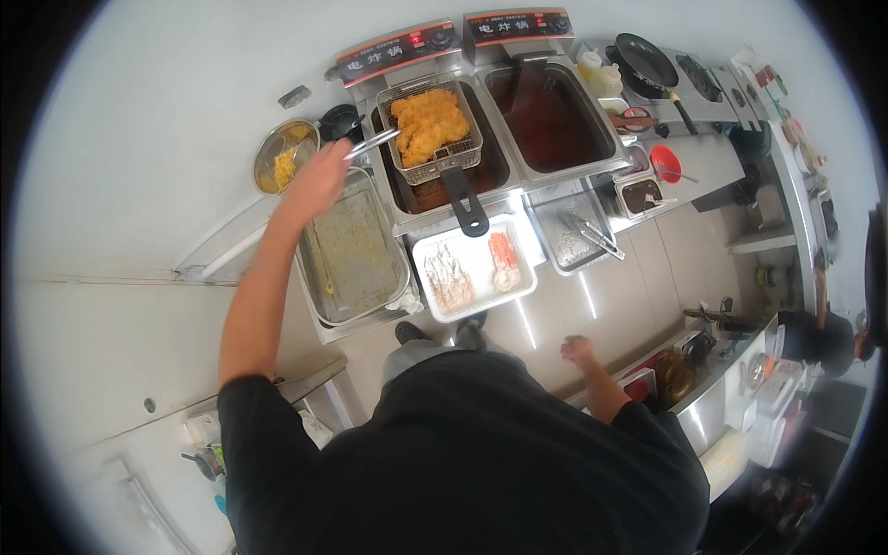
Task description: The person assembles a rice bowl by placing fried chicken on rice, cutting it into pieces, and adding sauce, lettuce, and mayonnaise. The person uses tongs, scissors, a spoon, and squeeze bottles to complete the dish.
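My left hand (317,180) is closed round metal tongs (373,143). The tips of the tongs reach the left edge of golden breaded fried pieces (431,125). These pieces lie in a wire fry basket (421,172), set over the left tank of a double electric fryer (499,188). The basket's black handle (465,203) points toward me, with no hand on it. My right hand (579,351) hangs low at my side above the floor. Its fingers are loosely bent and I see nothing in them.
Dark oil (560,125) fills the right tank. In front stand a metal tray (351,254), a white tray (476,301) with raw-looking food and a drip tray (564,231) holding tongs. A metal bowl (268,148) sits left; a black pan (647,60) stands far right.
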The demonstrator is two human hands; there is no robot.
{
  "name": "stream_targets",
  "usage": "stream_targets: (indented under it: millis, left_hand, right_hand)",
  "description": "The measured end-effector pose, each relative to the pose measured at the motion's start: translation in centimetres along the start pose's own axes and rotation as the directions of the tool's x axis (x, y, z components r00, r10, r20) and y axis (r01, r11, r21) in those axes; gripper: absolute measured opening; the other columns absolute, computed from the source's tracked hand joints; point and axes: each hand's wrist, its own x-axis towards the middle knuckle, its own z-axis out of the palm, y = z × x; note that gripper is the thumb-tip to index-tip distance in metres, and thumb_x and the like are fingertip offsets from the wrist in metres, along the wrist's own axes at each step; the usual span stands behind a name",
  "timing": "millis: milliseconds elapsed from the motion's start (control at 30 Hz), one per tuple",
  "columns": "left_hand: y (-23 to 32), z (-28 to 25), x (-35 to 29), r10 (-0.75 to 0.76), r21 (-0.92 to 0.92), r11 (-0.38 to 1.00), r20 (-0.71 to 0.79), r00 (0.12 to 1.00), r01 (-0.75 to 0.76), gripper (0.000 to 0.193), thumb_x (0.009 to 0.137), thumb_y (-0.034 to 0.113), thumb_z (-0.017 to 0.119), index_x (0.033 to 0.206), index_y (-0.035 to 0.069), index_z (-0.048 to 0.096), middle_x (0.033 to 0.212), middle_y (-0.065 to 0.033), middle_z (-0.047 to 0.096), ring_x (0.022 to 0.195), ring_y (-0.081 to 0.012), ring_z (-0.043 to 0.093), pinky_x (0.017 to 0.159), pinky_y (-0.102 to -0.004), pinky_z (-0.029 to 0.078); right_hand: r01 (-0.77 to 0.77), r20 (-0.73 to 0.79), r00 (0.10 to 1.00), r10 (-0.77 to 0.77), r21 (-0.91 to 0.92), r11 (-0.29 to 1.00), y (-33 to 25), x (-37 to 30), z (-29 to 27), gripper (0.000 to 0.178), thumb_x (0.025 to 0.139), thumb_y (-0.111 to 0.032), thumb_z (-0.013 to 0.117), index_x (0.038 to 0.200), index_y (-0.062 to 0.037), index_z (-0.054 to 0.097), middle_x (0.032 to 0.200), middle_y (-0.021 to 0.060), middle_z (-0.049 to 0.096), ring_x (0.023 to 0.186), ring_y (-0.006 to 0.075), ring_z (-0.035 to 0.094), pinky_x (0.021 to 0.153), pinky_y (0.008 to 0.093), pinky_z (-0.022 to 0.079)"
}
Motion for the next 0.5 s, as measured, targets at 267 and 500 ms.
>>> stream_targets:
  millis: [267, 500]
  left_hand:
    - [5.2, 1.4, 13.8, -0.046, 0.462, 0.876, 0.360, 0.932, -0.135, 0.020, 0.093, 0.008, 0.047, 0.110, -0.001, 0.049, 0.105, -0.0235, 0.064, 0.102, -0.0402, 0.063, 0.085, -0.0490, 0.052]
    - [5.8, 0.8, 15.3, 0.011, 0.498, 0.838, 0.395, 0.918, -0.224, 0.022, 0.089, 0.004, 0.049, 0.109, -0.003, 0.051, 0.105, -0.0237, 0.064, 0.102, -0.0401, 0.063, 0.085, -0.0480, 0.052]
  right_hand:
    - [-0.056, 0.131, 0.988, 0.083, -0.195, 0.979, 3.2, -0.6, 3.5, 0.032, 0.097, -0.026, 0.055, 0.121, -0.0052, 0.058, 0.103, 0.0163, 0.067, 0.090, 0.0294, 0.067, 0.076, 0.0444, 0.057]
    - [-0.117, 0.104, 0.988, 0.112, 0.047, 0.992, 6.7, -1.2, 0.4, 0.032, 0.097, -0.026, 0.057, 0.119, -0.0033, 0.057, 0.102, 0.0161, 0.067, 0.086, 0.0275, 0.067, 0.071, 0.0390, 0.057]
